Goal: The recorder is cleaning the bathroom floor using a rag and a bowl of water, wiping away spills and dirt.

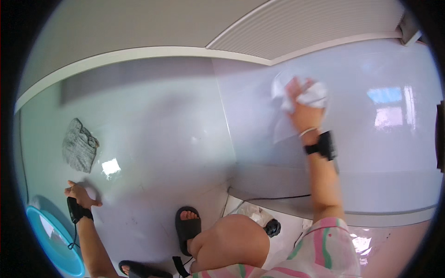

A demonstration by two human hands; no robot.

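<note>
Knee (236,241): rising nearest the camera beside the striped sleeve (324,245); its bend is suggesting a low crouch, which is bringing both arms near the floor (162,153).
Right hand (301,111): reaching out over the pale surface (352,125), showing blurred, and holding the white cloth; the exact curl of its fingers I cannot tell.
White cloth (315,96): lying under and beside the right hand, partly bunching at the fingers, with loose parts spreading on the surface; the palm is probably pressing it there.
Left hand (82,195): standing wide, holding nothing, its thumb pointing away from the fingers; it is seemingly resting on the floor, likely propping the leaning body.
Grey cloth (80,146): lying folded and rumpled just beyond the left hand, within easy reach.
Basin (65,259): standing near the left forearm, blue and round, probably sitting off to the side so the space ahead is staying free.
Wristband (320,149): gripping the right wrist and carrying a black device, likely strapping it firm; a similar one is circling the left.
Slippers (187,236): sitting below the body, dark, one showing bare toes.
Cable (278,198): running along the surface's near edge, above a clear bag (252,214) and a black bundle (272,227).
</note>
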